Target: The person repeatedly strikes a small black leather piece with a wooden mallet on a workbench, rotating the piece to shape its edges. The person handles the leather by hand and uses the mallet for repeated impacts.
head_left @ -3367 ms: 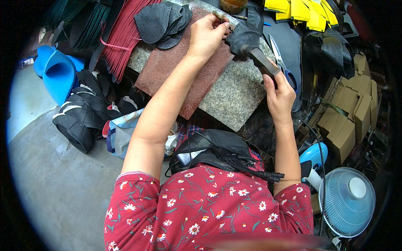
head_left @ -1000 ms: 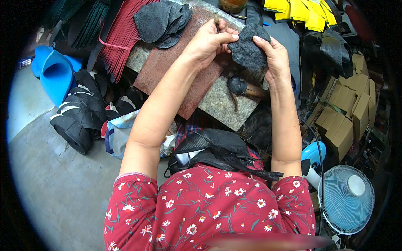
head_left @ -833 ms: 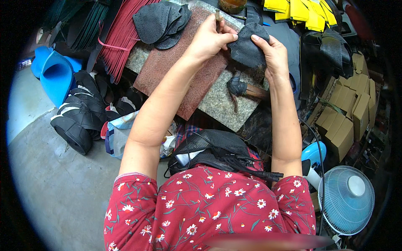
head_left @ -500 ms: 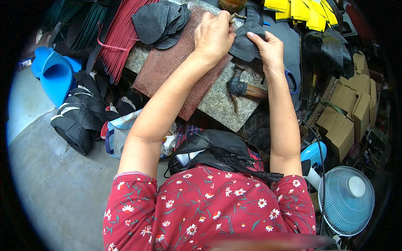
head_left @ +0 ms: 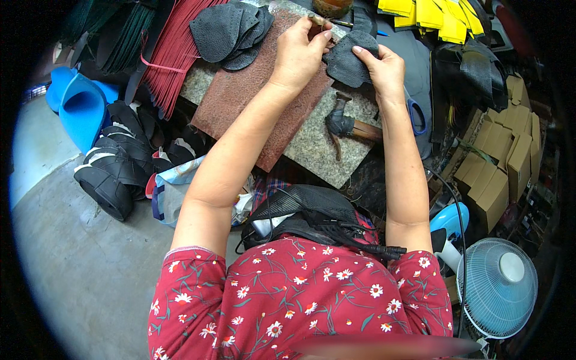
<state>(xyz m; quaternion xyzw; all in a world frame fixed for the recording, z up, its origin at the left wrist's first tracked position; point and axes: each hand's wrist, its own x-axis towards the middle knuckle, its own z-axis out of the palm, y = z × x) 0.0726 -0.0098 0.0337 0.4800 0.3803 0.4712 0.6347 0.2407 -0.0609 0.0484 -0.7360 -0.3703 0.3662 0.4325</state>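
Note:
My right hand [head_left: 387, 67] pinches a black, grained leather piece [head_left: 350, 63] between thumb and fingers, at the far part of the bench. To its left, my left hand [head_left: 300, 54] is closed with thumb and fingertips together, just beside the leather's left edge. A small pale stick-like thing [head_left: 317, 20] shows at those fingertips; its kind is too small to make out. Beneath my left hand and forearm lies a flat reddish-brown board [head_left: 240, 102]. A hammer [head_left: 342, 124] with a black-wrapped head and wooden handle rests nearer, left of my right forearm.
Several black leather pieces [head_left: 219, 33] are stacked at the board's far left, beside a bundle of red strips [head_left: 171, 60]. A brown jar [head_left: 332, 7] stands at the far edge. Yellow pieces [head_left: 432, 18], blue-handled scissors [head_left: 418, 117], cardboard boxes [head_left: 486, 174] and a fan [head_left: 498, 288] are rightward.
My left hand has drawn back slightly to the left, away from the leather piece, and its fingers have turned. The right hand keeps its hold on the leather, almost unmoved.

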